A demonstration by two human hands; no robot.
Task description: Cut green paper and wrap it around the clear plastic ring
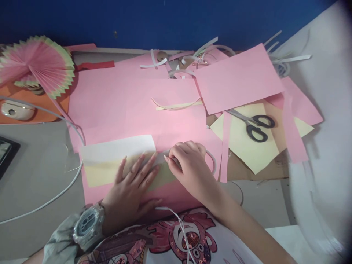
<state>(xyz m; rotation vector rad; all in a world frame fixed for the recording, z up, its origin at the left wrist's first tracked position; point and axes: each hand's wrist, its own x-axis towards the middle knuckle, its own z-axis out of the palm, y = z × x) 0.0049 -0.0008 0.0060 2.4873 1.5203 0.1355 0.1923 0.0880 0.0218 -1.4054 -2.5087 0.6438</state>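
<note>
My left hand lies flat with fingers spread on a pale yellow paper, whose upper part is a white paper band. Beside it, my right hand is closed, with thumb and fingers pinched at the band's right end. A thin whitish strip curls out from behind the right hand; its end between the fingers is hidden. Under both hands spread large pink sheets. Across these sheets lie a narrow cream strip and a thin curved pink strip.
Black-handled scissors rest on yellow paper at the right, near a pink sheet. Paper scraps clutter the back. A pleated pink-and-green paper fan is at left, above a white earbud case. A white cable loops nearby.
</note>
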